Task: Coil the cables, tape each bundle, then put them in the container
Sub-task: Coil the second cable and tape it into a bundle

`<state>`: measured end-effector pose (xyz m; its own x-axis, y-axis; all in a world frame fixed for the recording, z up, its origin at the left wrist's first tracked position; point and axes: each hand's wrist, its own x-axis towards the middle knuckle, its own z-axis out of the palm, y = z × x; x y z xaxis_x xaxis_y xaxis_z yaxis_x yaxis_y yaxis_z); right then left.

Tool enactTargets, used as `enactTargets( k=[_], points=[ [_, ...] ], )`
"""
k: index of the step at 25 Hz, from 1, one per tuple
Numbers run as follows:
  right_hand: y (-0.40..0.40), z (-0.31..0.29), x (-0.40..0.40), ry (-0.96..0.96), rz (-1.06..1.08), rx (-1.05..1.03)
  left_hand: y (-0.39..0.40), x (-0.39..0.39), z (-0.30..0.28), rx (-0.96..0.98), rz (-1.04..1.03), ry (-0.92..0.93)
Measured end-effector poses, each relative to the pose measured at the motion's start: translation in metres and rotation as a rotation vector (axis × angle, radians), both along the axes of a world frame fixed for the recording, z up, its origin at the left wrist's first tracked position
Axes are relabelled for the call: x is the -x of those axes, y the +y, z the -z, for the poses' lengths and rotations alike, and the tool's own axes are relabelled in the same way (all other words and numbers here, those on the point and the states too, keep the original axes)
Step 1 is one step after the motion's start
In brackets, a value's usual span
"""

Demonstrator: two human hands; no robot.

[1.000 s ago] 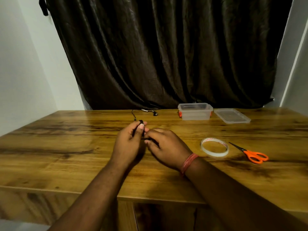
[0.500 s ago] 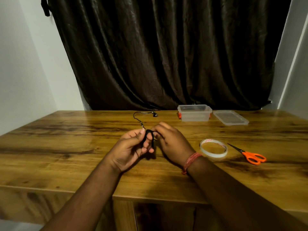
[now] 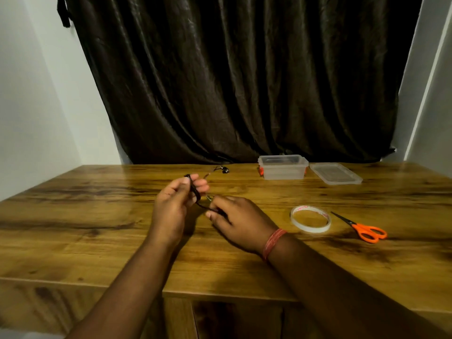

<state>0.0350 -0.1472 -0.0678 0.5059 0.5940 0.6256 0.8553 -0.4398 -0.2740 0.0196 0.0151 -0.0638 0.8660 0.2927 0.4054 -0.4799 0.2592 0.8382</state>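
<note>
Black cable point(image 3: 195, 192) loops around the fingers of the left hand point(image 3: 175, 204), raised above the wooden counter point(image 3: 97, 216); the right hand point(image 3: 234, 220) pinches its free strand, apparently taut. The clear container point(image 3: 282, 170) sits open at the far edge, beside its lid point(image 3: 335, 173).

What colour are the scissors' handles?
Orange, on the scissors; the head view shows them clearly.

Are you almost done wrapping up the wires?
Not yet. The left hand holds a partly wound black cable while the right hand feeds more. The earbud end lies loose. The tape and scissors sit untouched; the container looks empty, lid off.
</note>
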Motion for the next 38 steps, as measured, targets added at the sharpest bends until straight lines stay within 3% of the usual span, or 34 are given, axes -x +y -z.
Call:
enactTargets(
  k=[2,4,7,11,16,21,23,27,29,30,33,38],
  points=[
    [-0.004,-0.002,-0.002,0.034,-0.005,-0.142,-0.008,0.0,0.013,-0.344,-0.118,0.059],
    [-0.006,-0.002,-0.007,0.053,0.028,-0.223,-0.012,0.003,0.018,-0.474,-0.028,0.132],
    [-0.007,-0.004,-0.012,0.066,0.07,-0.33,-0.012,0.007,0.014,-0.339,0.176,0.2],
    [-0.007,-0.004,-0.015,0.079,0.064,-0.408,-0.007,0.008,0.009,-0.21,0.393,0.13],
    [0.0,0.006,-0.012,-0.012,0.1,-0.063,-0.001,0.012,-0.001,0.067,0.513,0.042],
    [0.002,0.008,-0.008,-0.037,0.069,0.119,0.004,0.007,-0.007,0.304,0.435,-0.054],
    [0.003,0.008,-0.007,-0.096,0.049,0.141,0.004,0.003,-0.005,0.218,0.287,-0.057],
    [0.001,0.004,-0.003,-0.143,0.038,0.092,-0.007,0.004,0.008,-0.224,-0.071,0.024],
    [-0.001,0.0,-0.003,-0.114,0.036,-0.006,-0.009,0.002,0.016,-0.492,-0.111,0.068],
    [-0.003,-0.002,-0.004,-0.094,0.047,-0.066,-0.01,0.001,0.018,-0.501,-0.05,0.109],
    [-0.008,-0.002,-0.01,-0.041,0.089,-0.189,-0.01,0.002,0.016,-0.301,0.195,0.205],
    [-0.006,-0.001,-0.012,-0.042,0.142,-0.181,-0.003,0.011,0.004,-0.039,0.406,0.103]
  ],
)
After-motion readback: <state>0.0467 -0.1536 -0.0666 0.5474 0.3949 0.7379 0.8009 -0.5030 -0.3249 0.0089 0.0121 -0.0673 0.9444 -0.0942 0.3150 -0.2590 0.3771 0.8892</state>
